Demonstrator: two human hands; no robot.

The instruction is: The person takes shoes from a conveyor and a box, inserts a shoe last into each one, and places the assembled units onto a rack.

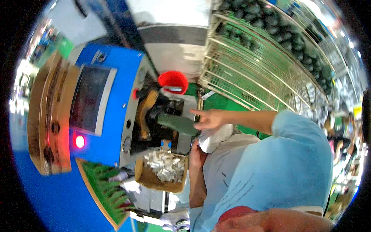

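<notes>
My left hand (197,155), the lower one in the head view, is closed around the edge of a white rounded piece (211,142) that looks like a shoe upper; part of it is hidden against my body. Above it, my right hand (211,118) has its index finger stretched out over the machine's grey edge. Its other fingertips come close to the end of a dark green foot-shaped form (178,124); whether they touch is blurred. This form sticks out from the blue machine (112,89), beside a curved tan part (145,112).
Below the machine head, a cardboard box (160,185) holds white scraps. A red bucket (174,79) stands behind. Wire racks (247,73) with dark shoe-like shapes rise at the right. Flattened cardboard (50,116) leans beside the machine's screen (91,99), near a glowing red button (79,141).
</notes>
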